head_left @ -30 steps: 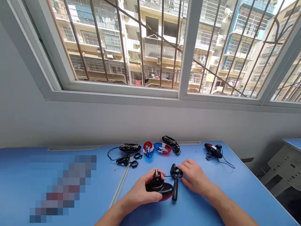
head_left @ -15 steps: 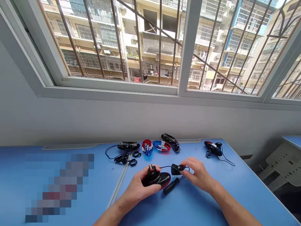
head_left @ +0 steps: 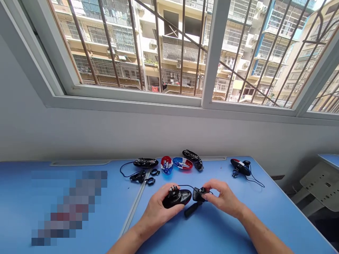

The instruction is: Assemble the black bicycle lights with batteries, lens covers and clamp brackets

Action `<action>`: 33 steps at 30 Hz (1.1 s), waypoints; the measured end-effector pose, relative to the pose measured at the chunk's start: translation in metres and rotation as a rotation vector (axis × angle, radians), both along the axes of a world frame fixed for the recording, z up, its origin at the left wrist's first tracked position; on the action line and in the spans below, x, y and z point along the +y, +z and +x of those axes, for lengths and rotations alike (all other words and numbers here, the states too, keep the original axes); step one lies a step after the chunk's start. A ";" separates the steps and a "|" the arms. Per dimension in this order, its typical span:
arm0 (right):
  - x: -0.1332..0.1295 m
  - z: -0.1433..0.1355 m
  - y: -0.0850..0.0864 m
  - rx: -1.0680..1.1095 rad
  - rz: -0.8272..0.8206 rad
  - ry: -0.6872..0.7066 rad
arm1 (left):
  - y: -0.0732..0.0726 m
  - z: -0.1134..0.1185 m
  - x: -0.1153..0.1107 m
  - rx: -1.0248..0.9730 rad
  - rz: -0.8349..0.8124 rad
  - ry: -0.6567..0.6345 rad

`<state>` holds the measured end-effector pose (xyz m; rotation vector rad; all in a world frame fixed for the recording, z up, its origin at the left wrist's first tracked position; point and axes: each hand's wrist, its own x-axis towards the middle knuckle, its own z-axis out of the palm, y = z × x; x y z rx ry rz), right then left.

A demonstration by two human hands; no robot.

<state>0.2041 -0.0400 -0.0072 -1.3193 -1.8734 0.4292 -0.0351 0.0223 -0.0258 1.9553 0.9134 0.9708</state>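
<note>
My left hand (head_left: 160, 206) is wrapped round a black oval bicycle horn (head_left: 183, 197), with its mount side turned up. A thin black cable (head_left: 186, 186) runs from the horn to a small black switch unit (head_left: 197, 195). My right hand (head_left: 224, 198) pinches this unit at its right end, between thumb and fingers. Just below the unit, a screwdriver (head_left: 192, 210) with a black handle lies on the blue table; its shaft is hidden. Both hands are just above the table, close together.
Behind the hands lie another black horn (head_left: 145, 162), black clamp rings (head_left: 150, 181), a red-and-blue oval shell (head_left: 166, 165), a second such shell (head_left: 182, 163) and a black horn with its switch (head_left: 190, 155). Another corded horn (head_left: 240, 167) sits right. A pixelated patch covers the left tabletop (head_left: 16, 197).
The horn has tilted in my left hand, showing more of its mount side and less red. The switch unit has turned slightly in my right hand, and the screwdriver's shaft is now covered.
</note>
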 end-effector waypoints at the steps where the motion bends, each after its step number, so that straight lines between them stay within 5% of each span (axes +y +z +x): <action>1: 0.000 0.000 0.000 -0.002 0.011 -0.005 | -0.001 0.000 0.000 0.017 0.014 0.000; 12: 0.005 0.004 -0.009 0.068 0.029 -0.055 | -0.011 -0.003 0.004 0.147 0.043 -0.033; 27: 0.013 -0.002 -0.028 -0.004 0.284 -0.122 | -0.014 -0.002 0.005 0.090 0.055 -0.197; 33: 0.012 -0.003 -0.027 -0.037 0.345 -0.088 | -0.002 -0.007 0.001 0.140 0.021 -0.204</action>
